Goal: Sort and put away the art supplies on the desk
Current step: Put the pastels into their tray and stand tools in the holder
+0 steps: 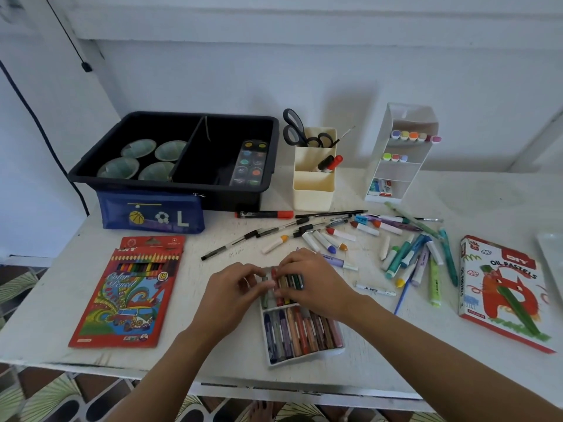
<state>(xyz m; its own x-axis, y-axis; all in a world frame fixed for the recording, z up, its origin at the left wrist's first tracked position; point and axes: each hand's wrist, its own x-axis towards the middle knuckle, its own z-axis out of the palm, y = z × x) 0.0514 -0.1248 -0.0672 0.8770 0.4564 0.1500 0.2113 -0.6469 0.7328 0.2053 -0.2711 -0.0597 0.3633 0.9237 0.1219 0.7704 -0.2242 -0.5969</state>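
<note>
A white pastel tray (306, 356) sits near the desk's front edge, its near row full of oil pastels (301, 332). Both hands are over the tray's far row. My left hand (233, 289) pinches a grey-green pastel (265, 280) at the row's left end. My right hand (316, 281) curls over a bunch of pastels (292, 280) and holds them in the far row. The pastel box (502, 292), red and white with a cat drawing, lies flat at the right. Loose markers, pens and highlighters (405, 257) are scattered behind and to the right of the hands.
A red colour pencil pack (128, 292) lies at the left. Behind it stand a blue pencil case (152, 213) and a black bin (173, 153) with cups and a paint palette. A cream holder (313, 178) with scissors and a white marker rack (399, 153) stand at the back.
</note>
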